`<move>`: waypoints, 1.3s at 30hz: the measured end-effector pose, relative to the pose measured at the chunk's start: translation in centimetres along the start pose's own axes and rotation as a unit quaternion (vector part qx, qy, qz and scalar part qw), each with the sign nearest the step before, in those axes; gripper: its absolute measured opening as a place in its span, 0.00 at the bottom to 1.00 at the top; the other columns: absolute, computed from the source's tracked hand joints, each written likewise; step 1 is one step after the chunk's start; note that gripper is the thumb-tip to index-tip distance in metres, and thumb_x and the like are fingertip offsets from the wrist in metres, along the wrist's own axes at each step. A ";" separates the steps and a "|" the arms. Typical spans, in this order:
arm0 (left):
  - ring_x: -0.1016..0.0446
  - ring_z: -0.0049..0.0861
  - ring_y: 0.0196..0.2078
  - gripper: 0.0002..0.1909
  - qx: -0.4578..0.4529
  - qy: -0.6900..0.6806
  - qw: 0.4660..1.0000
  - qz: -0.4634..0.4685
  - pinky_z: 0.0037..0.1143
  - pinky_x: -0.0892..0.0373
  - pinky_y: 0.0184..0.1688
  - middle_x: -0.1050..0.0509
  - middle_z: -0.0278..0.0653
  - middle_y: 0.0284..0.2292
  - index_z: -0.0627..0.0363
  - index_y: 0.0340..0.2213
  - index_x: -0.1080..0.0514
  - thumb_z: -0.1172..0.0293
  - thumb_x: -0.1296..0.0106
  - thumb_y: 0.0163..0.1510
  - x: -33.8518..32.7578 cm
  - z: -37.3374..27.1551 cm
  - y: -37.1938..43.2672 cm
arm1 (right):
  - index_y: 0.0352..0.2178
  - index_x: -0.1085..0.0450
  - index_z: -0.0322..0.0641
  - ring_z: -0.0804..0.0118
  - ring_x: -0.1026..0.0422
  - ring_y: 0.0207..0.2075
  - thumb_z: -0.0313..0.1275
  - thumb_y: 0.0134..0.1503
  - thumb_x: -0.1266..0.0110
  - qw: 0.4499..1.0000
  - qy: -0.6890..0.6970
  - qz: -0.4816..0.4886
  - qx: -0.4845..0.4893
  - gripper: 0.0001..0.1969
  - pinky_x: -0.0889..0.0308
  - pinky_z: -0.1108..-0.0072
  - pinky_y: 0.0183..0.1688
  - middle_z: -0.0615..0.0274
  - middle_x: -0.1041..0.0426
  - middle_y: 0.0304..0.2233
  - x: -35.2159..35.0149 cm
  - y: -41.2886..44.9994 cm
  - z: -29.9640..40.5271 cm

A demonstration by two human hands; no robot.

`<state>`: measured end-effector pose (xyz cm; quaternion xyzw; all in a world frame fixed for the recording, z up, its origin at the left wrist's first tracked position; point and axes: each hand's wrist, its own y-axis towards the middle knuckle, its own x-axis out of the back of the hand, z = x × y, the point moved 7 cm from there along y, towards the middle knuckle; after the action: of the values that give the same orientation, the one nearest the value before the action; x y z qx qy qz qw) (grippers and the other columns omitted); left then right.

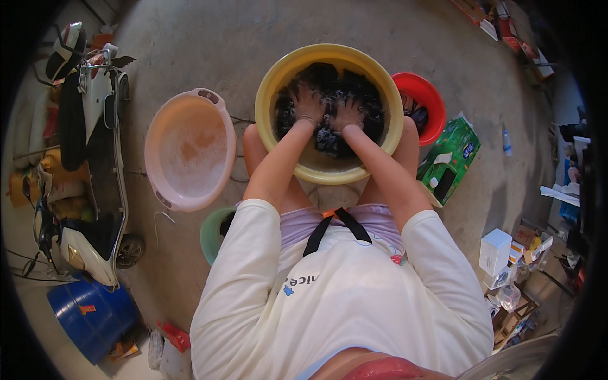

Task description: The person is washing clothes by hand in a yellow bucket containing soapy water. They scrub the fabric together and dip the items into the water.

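Note:
A yellow plastic basin (327, 177) rests between my knees with water and a soaked black cloth (335, 142) in it. My left hand (308, 102) lies palm down on the cloth at the left of the basin, its fingers spread in the water. Beside it my right hand (349, 114) presses on the cloth in the same way, fingers apart. Neither hand shows fabric gripped in it. Water blurs the fingertips and the dark folds, so the garment's kind cannot be told.
Left on the concrete floor stand a pale pink oval tub (190, 147) with a soapy film and a green basin (211, 237). A red basin (434, 95) holding dark items and a green tissue pack (456, 147) lie right. An electric scooter (99, 142) and blue drum (90, 318) line the left.

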<state>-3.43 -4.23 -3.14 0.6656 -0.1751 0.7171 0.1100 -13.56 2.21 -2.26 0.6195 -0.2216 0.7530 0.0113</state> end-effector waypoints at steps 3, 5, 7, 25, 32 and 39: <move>0.67 0.44 0.61 0.29 -0.007 -0.019 0.999 -0.025 0.52 0.72 0.56 0.59 0.45 0.58 0.48 0.52 0.43 0.48 0.67 0.52 0.3 0.1 -0.1 | 0.56 0.55 0.53 0.45 0.62 0.59 0.49 0.47 0.55 0.999 0.033 -0.019 0.036 0.36 0.59 0.49 0.54 0.52 0.61 0.59 0.8 -0.6 0.0; 0.68 0.44 0.61 0.29 -0.004 -0.005 1.000 -0.005 0.50 0.70 0.56 0.59 0.45 0.59 0.49 0.51 0.41 0.48 0.66 0.51 0.2 0.5 -0.8 | 0.56 0.56 0.54 0.47 0.63 0.60 0.49 0.47 0.54 0.997 0.025 -0.003 0.073 0.37 0.60 0.49 0.55 0.55 0.64 0.60 1.8 -1.3 0.4; 0.63 0.45 0.60 0.28 -0.020 -0.029 0.999 -0.007 0.49 0.65 0.56 0.55 0.46 0.57 0.50 0.50 0.39 0.49 0.64 0.51 1.0 0.3 -1.7 | 0.54 0.50 0.53 0.52 0.56 0.59 0.48 0.48 0.55 0.995 0.025 0.013 0.096 0.33 0.56 0.52 0.54 0.50 0.54 0.57 2.5 -1.5 -0.4; 0.61 0.32 0.61 0.24 -0.090 -0.075 0.987 -0.110 0.46 0.61 0.57 0.56 0.39 0.58 0.52 0.51 0.42 0.60 0.65 0.53 3.7 0.2 1.1 | 0.54 0.48 0.50 0.50 0.63 0.61 0.43 0.50 0.57 0.958 0.069 -0.243 0.138 0.29 0.63 0.53 0.57 0.50 0.60 0.59 3.0 2.0 2.0; 0.60 0.32 0.61 0.24 -0.060 -0.059 0.993 -0.079 0.41 0.61 0.58 0.54 0.40 0.58 0.53 0.51 0.42 0.60 0.65 0.53 2.1 0.2 2.2 | 0.54 0.48 0.45 0.50 0.63 0.61 0.43 0.52 0.61 0.981 0.036 -0.150 0.115 0.28 0.54 0.57 0.56 0.51 0.63 0.60 2.2 3.1 2.3; 0.54 0.32 0.59 0.24 -0.052 -0.071 0.991 -0.105 0.39 0.59 0.58 0.48 0.43 0.55 0.57 0.47 0.38 0.59 0.61 0.50 2.1 -0.6 2.8 | 0.52 0.46 0.40 0.50 0.49 0.56 0.36 0.52 0.60 0.951 0.006 -0.244 0.192 0.26 0.43 0.68 0.52 0.46 0.54 0.56 3.8 2.7 2.7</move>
<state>-5.25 -6.74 -1.38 0.7231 -0.1489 0.6422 0.2062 -12.73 -2.10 0.77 0.6407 0.0853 0.7591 0.0771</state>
